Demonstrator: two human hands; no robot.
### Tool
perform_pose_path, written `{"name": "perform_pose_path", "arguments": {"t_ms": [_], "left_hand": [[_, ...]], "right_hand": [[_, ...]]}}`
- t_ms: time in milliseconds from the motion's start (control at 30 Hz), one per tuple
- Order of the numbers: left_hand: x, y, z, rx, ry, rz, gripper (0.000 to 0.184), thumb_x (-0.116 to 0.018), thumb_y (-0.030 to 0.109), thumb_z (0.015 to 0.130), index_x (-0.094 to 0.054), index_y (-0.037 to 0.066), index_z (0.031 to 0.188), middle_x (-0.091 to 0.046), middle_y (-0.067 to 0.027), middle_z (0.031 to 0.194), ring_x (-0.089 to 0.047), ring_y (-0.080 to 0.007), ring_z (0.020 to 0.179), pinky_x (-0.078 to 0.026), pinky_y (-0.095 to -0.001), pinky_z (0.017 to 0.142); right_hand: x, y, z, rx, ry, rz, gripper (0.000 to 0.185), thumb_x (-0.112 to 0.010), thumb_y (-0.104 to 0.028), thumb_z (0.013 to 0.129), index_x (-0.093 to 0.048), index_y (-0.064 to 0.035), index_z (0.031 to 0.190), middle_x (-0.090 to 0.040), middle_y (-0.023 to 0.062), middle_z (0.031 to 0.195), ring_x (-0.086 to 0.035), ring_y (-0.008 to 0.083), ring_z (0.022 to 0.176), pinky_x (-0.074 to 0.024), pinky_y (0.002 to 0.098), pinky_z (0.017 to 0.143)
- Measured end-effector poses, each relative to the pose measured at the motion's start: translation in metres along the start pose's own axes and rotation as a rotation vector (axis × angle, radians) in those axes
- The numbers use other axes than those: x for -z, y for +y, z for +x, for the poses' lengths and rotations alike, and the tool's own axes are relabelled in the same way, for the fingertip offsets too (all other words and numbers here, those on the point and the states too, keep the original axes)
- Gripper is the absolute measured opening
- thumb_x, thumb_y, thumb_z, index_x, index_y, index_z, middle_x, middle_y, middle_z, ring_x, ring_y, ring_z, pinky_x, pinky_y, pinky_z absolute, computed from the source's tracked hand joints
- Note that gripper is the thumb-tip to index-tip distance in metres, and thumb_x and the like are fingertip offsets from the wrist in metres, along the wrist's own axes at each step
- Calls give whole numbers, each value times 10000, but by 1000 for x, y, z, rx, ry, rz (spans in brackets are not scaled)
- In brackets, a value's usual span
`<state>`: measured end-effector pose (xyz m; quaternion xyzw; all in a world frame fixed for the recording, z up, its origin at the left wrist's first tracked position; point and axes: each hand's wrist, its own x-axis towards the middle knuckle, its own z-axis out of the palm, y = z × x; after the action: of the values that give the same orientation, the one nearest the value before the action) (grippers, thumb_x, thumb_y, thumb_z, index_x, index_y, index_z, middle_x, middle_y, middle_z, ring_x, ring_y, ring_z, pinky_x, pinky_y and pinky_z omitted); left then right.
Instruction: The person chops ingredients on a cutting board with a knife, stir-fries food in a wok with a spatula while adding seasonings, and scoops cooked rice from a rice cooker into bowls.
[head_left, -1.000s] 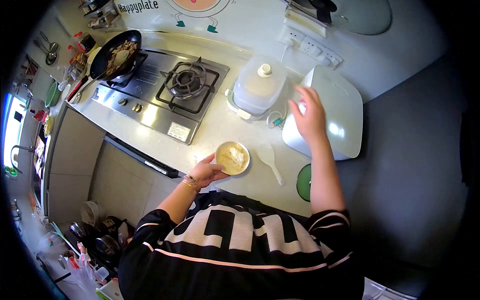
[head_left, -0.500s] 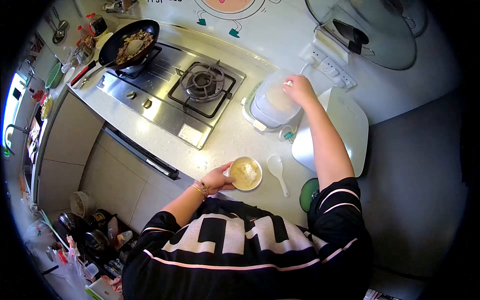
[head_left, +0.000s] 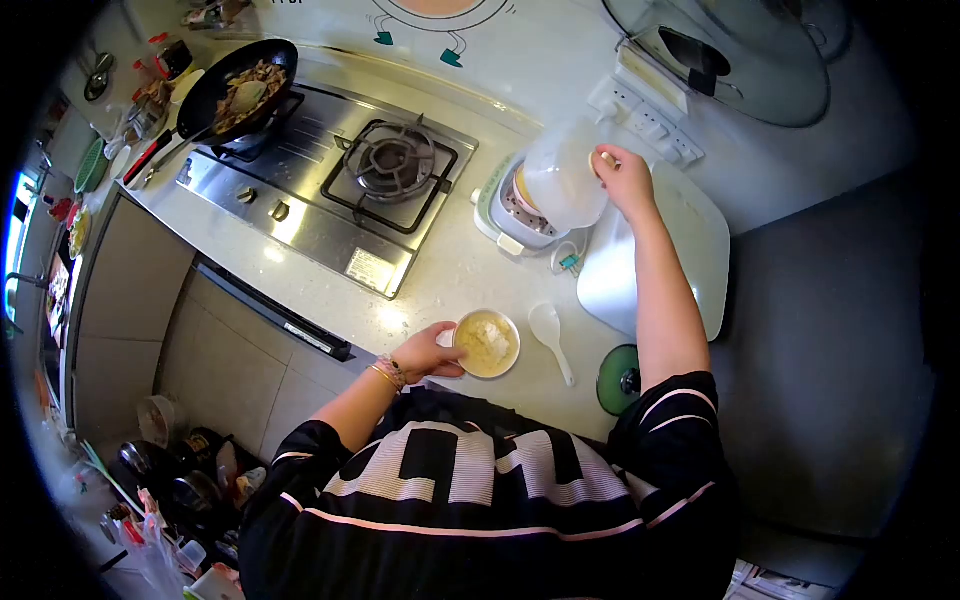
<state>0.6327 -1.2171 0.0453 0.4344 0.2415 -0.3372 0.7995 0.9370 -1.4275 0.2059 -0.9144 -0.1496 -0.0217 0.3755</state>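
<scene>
My left hand (head_left: pixel 428 353) grips the near side of a small white bowl (head_left: pixel 519 343), its thumb over the rim. In the bowl lies a pale yellow mix with a white clump on top. My right hand (head_left: pixel 624 182) pinches the knob of a cloudy, see-through lid (head_left: pixel 566 178) and holds it tilted above a small white electric steamer (head_left: pixel 490 212). Under the lid's raised left edge, a yellow-rimmed thing and a grey perforated plate show inside the steamer. A white rice spoon (head_left: pixel 549 332) lies on the counter, right of the bowl.
A gas hob (head_left: pixel 345 250) spans the counter to the left; a wok (head_left: pixel 205 100) with cooked food sits on its far burner. By my right arm are a white box-shaped appliance (head_left: pixel 655 260) and a green lid (head_left: pixel 612 378). A socket strip (head_left: pixel 650 125) runs along the wall.
My right hand has raised the lid off the steamer and tilted it to the right, so part of the inside shows. My left hand still holds the bowl.
</scene>
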Motion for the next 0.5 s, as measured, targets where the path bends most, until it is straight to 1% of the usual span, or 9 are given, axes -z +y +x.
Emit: {"name": "perform_pose_path", "arguments": {"t_ms": [33, 100, 167, 200, 300, 333, 400, 433, 500], "left_hand": [[3, 2, -1, 11, 22, 45, 708, -652, 8, 806, -239, 24, 1381, -614, -208, 977, -671, -263, 794, -594, -332, 700], [6, 7, -5, -19, 40, 32, 661, -651, 66, 827, -271, 13, 1366, -627, -193, 948, -677, -257, 757, -593, -323, 670], [9, 14, -9, -38, 49, 26, 613, -635, 93, 846, -299, 11, 1352, -628, -189, 955, -677, -256, 760, -591, -325, 660], [10, 19, -12, -48, 74, 85, 536, -615, 130, 865, -356, 7, 1318, -626, -179, 977, -672, -239, 763, -586, -315, 639], [24, 28, -5, -83, 125, 130, 503, -617, 144, 864, -393, 10, 1293, -624, -162, 1001, -661, -209, 758, -575, -295, 627], [26, 36, -5, -101, 134, 159, 485, -614, 157, 865, -411, 13, 1280, -623, -149, 1010, -648, -181, 752, -564, -276, 619], [32, 54, -3, -195, 168, 288, 464, -634, 175, 849, -460, 14, 1248, -627, -132, 990, -636, -162, 778, -546, -283, 657], [35, 65, 1, -259, 187, 362, 445, -641, 184, 844, -489, 11, 1225, -628, -125, 984, -629, -150, 792, -536, -282, 671], [25, 105, -5, -390, 257, 664, 411, -660, 201, 829, -543, 5, 1172, -630, -109, 975, -614, -130, 801, -511, -266, 695]], "right_hand": [[2, 0, -2, -13, -7, 16, 341, -625, -261, 816, -639, 2, 1032, -664, 134, 836, -614, 173, 617, -495, 300, 598], [6, -3, -5, -40, -25, 49, 336, -622, -253, 817, -636, 1, 1036, -657, 147, 875, -630, 192, 693, -497, 301, 631], [3, 14, -3, 91, 73, -38, 318, -612, -239, 822, -636, -12, 1043, -637, 152, 930, -622, 204, 792, -492, 293, 679], [2, 21, -1, 160, 122, -84, 310, -607, -232, 824, -637, -18, 1047, -628, 154, 958, -619, 210, 842, -490, 289, 702], [9, 1, -18, 254, 82, -181, 263, -608, -167, 815, -637, -32, 1040, -583, 149, 1034, -586, 227, 937, -474, 279, 771], [16, -8, -26, 276, 83, -98, 250, -609, -142, 809, -635, -31, 1031, -577, 141, 1037, -587, 224, 924, -474, 277, 768], [36, -29, -50, 316, 88, 68, 229, -610, -93, 795, -631, -28, 1013, -566, 124, 1044, -589, 218, 898, -474, 274, 762], [47, -39, -65, 314, 58, 53, 226, -606, -74, 789, -628, -27, 1009, -563, 119, 1046, -588, 215, 893, -476, 274, 753], [65, -52, -102, 309, 3, 23, 226, -598, -35, 776, -621, -23, 1000, -557, 110, 1051, -587, 209, 883, -479, 273, 733]]}}
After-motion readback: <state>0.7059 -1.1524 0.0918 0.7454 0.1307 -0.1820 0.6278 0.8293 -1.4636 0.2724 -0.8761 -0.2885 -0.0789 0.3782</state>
